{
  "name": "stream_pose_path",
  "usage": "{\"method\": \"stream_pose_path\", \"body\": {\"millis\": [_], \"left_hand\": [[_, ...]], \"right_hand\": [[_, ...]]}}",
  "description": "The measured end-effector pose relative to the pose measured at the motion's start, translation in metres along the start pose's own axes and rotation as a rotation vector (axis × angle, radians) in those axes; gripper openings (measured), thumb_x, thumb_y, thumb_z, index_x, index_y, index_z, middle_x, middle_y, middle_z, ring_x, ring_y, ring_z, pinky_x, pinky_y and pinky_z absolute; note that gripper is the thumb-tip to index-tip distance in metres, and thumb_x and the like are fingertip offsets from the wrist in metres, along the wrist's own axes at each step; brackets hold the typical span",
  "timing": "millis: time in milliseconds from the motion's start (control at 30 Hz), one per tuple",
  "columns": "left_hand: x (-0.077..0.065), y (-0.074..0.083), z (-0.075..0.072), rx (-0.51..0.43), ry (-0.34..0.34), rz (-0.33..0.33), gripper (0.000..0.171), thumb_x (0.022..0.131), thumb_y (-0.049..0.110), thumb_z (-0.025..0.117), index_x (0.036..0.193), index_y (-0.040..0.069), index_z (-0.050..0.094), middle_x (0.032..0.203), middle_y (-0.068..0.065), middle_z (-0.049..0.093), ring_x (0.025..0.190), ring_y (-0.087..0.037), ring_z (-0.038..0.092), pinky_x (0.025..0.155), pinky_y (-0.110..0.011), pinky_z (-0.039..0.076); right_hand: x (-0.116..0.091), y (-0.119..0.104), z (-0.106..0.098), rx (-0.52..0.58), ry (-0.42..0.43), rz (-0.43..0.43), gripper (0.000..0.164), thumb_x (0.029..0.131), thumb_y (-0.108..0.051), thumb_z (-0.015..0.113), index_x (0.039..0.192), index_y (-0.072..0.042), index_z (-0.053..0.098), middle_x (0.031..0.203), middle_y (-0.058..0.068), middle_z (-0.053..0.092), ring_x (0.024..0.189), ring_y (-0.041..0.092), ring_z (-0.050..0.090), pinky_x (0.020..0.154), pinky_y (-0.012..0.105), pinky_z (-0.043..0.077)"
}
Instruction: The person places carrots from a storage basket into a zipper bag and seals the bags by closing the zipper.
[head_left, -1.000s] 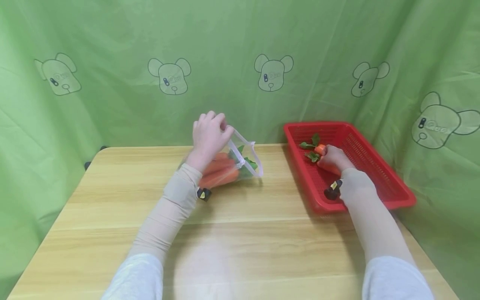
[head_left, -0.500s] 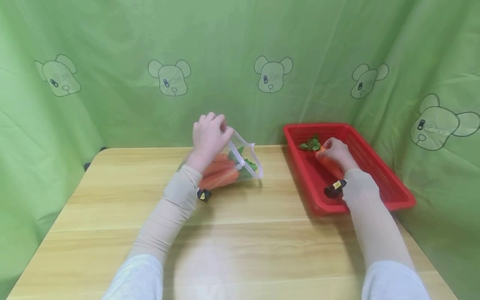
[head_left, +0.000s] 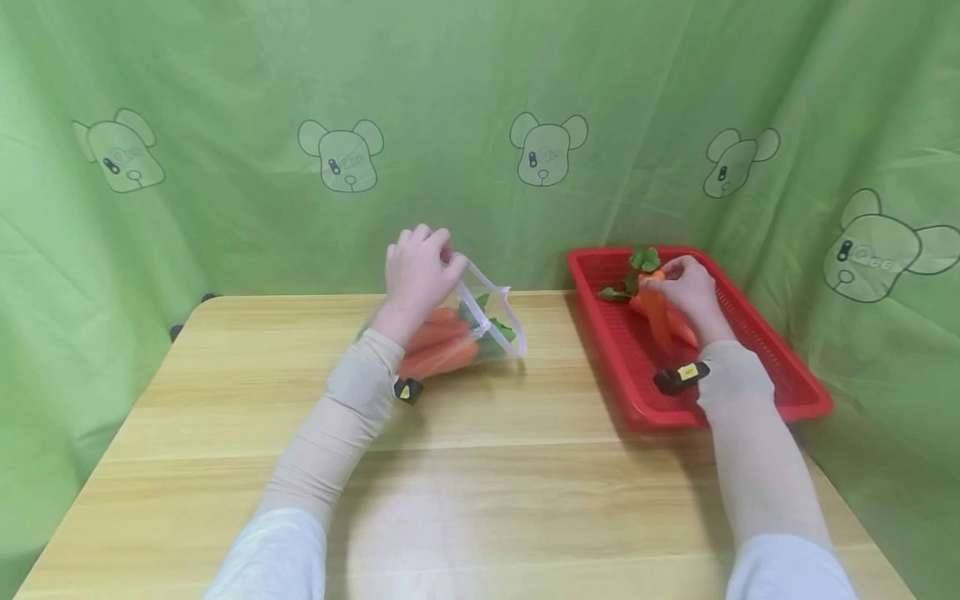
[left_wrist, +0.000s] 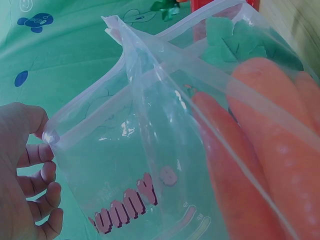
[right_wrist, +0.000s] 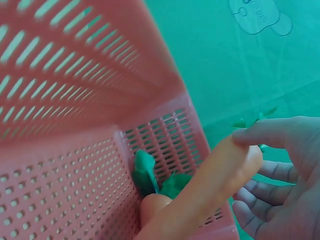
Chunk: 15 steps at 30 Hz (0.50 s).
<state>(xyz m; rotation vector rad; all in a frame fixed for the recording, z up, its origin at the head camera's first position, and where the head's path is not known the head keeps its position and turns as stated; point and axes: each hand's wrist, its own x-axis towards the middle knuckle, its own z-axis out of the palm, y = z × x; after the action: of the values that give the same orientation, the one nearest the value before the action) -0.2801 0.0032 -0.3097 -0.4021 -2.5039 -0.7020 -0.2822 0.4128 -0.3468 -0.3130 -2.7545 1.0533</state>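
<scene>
My left hand (head_left: pixel 422 268) pinches the rim of a clear zip bag (left_wrist: pixel 115 160) between thumb and forefinger, keeping its mouth raised and spread. Inside lie several orange carrots (head_left: pixel 438 348) with green leafy tops, their lower ends hidden behind my arm. At the right, my right hand (head_left: pixel 690 290) grips a carrot (right_wrist: pixel 205 185) by its thick leafy end, tilted up above the basket floor. A second carrot (head_left: pixel 681 327) rests in the red basket (head_left: pixel 618 379) beneath it, its leaves (right_wrist: pixel 145 172) near the back wall.
Wooden table (head_left: pixel 480 492) under everything, with the basket at its right edge. A green curtain (head_left: pixel 442 75) with printed bear heads hangs right behind and around it. The basket's perforated walls rise around my right hand.
My right hand has taken one carrot by its leafy end and raised it off the other, moving slightly up and right. My left hand and the bag have stayed put.
</scene>
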Motion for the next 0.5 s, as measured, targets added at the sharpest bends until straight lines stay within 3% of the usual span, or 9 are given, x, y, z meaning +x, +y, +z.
{"method": "stream_pose_path", "body": {"millis": [233,400,500], "left_hand": [[0.001,0.0,0.0,0.001,-0.014,-0.01,0.015,0.087,0.03,0.058,0.081,0.016,0.057,0.086,0.0,0.054,0.085,-0.021,0.046,0.075,-0.035,0.037],[0.001,0.0,0.0,0.004,-0.015,-0.013,0.015,0.087,0.03,0.058,0.081,0.016,0.057,0.086,0.0,0.054,0.084,-0.021,0.046,0.075,-0.035,0.037],[0.001,0.0,-0.001,0.004,-0.015,-0.015,0.015,0.086,0.03,0.058,0.08,0.016,0.057,0.086,-0.001,0.054,0.085,-0.021,0.046,0.075,-0.035,0.037]], "right_hand": [[-0.005,-0.01,-0.008,0.117,0.067,0.04,0.056,0.09,-0.04,0.063,0.126,-0.003,0.042,0.113,0.006,0.048,0.102,0.02,0.047,0.083,0.026,0.041],[-0.009,-0.021,-0.015,0.182,0.114,0.05,0.044,0.09,-0.034,0.063,0.121,-0.01,0.044,0.108,-0.001,0.046,0.094,0.008,0.046,0.078,0.018,0.043],[-0.01,-0.028,-0.018,0.241,0.139,0.054,0.033,0.089,-0.029,0.065,0.112,-0.02,0.043,0.104,-0.005,0.045,0.088,0.002,0.047,0.07,0.013,0.047]]}}
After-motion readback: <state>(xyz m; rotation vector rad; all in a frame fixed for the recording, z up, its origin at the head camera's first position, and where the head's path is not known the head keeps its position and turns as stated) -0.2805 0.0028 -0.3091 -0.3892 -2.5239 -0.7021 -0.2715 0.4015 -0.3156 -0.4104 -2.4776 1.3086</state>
